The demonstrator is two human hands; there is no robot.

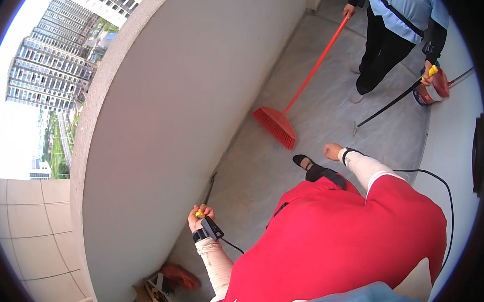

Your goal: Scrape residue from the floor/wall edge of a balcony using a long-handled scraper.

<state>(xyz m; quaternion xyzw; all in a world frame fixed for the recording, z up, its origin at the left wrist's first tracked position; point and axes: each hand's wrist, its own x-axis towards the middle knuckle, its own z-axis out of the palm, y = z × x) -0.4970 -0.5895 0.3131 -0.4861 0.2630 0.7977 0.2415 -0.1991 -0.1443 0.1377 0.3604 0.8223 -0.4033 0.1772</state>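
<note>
My left hand [201,215], with a black device strapped at the wrist, is closed round the yellow-ended handle of a slim tool [210,188]. The dark shaft of this tool points away from me, towards the foot of the grey parapet wall [188,76]; its working end is hard to make out. My right hand [332,151] is curled in a loose fist over the concrete floor [244,191], with nothing visible in it. Beyond it, a red broom [276,124] rests its bristles on the floor. A long-handled scraper [390,105] with a yellow grip slants down to the floor.
A co-worker [392,44] in a light blue top holds the broom and the scraper. Behind them a bucket [428,94] and a red dustpan [441,82] stand by the right wall. A cardboard box [152,293] and a red bag [182,276] lie at lower left. A black cable [443,182] loops beside me.
</note>
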